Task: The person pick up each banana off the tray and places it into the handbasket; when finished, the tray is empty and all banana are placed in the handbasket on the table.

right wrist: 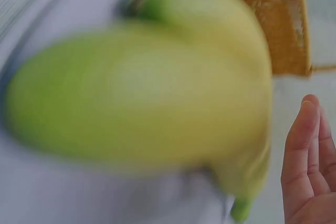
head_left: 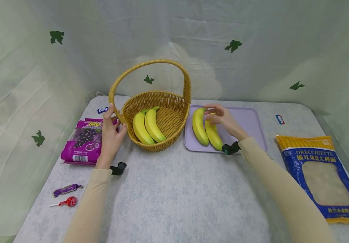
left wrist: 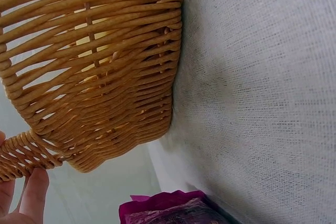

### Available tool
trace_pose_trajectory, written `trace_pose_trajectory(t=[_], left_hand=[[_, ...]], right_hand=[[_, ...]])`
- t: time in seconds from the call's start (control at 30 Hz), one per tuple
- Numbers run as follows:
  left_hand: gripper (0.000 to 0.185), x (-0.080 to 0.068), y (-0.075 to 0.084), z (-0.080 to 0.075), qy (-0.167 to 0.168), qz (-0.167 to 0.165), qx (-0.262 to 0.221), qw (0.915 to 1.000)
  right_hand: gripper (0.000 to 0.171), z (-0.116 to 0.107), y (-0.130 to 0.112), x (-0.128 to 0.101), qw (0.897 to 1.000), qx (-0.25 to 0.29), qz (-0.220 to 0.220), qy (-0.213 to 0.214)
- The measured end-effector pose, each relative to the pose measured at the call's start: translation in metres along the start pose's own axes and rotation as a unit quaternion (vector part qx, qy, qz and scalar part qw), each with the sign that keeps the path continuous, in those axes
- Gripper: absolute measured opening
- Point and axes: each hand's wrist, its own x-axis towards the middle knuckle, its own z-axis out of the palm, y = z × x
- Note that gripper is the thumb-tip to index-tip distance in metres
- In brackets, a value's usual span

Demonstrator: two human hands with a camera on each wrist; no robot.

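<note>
Fingers of the left hand [head_left: 111, 130] gripped the wicker basket [head_left: 165, 101] handle base; the right hand [head_left: 223, 118] curled over two bananas [head_left: 206, 130] on the lilac tray [head_left: 250, 121].

A purple grape bag [head_left: 84, 141], two candies [head_left: 66, 195] and an orecchiette pack [head_left: 323, 179] lie on the table [head_left: 174, 189].

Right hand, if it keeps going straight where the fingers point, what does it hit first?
Likely the bananas on the lavender tray: the right hand is at their upper ends, fingers pointing left. Past them stands the wicker basket. Contact is unclear.
</note>
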Motion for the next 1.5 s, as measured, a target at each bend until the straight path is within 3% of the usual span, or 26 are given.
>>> trace_pose_trajectory(t=[0.27, 0.57, 0.73, 0.97, 1.17, 1.5], left_hand=[[0.091, 0.0, -0.001, 0.0, 0.0, -0.006, -0.001, 1.0], [0.089, 0.0, -0.008, 0.001, 0.001, -0.011, -0.016, 0.9998], [0.09, -0.001, -0.007, 0.002, 0.004, -0.011, -0.006, 0.9999], [0.087, -0.001, -0.035, 0.004, 0.002, -0.03, 0.002, 0.9995], [0.088, -0.001, -0.042, 0.004, 0.006, -0.026, -0.003, 0.9996], [0.09, 0.0, -0.044, 0.004, 0.009, -0.016, -0.002, 0.9998]], right_hand=[[0.047, -0.032, 0.021, -0.019, 0.998, -0.039, 0.028, 0.028], [0.053, -0.043, 0.025, -0.035, 0.995, -0.079, 0.06, -0.006], [0.059, -0.04, 0.026, -0.04, 0.99, -0.093, 0.089, -0.057], [0.065, -0.03, 0.023, -0.041, 0.986, -0.101, 0.101, -0.088], [0.069, -0.02, 0.022, -0.035, 0.981, -0.138, 0.105, -0.088], [0.063, -0.009, 0.024, -0.025, 0.975, -0.191, 0.102, -0.05]])
